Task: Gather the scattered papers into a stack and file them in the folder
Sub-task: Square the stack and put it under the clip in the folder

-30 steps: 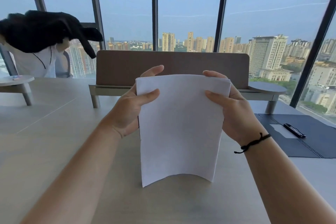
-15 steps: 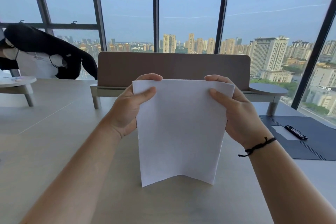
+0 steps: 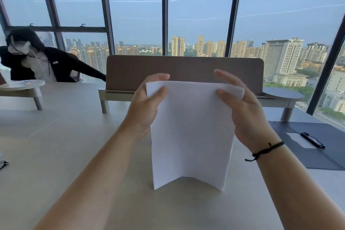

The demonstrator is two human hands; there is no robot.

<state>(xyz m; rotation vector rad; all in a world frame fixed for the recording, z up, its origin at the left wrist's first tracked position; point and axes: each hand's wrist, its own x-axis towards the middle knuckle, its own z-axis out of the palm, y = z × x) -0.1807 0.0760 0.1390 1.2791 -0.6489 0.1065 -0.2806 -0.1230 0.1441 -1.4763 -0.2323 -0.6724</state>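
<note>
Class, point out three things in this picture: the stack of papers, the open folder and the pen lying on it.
stack of papers (image 3: 192, 132), head view, middle of the front sheet.
folder (image 3: 328, 136), head view, bare dark cover right of the pen.
pen (image 3: 312, 139), head view, middle of its barrel.

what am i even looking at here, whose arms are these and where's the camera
There is no machine here. The camera is worn on a person's head and looks forward and down, so the two bare arms are that person's own. The left hand and right hand hold a stack of white papers upright by its top corners, with the bottom edge standing on the table. To the right on the table lies an open dark folder with a black pen on it. Behind are a low divider panel, tall windows onto a city, and another person seated at the far left.
</note>
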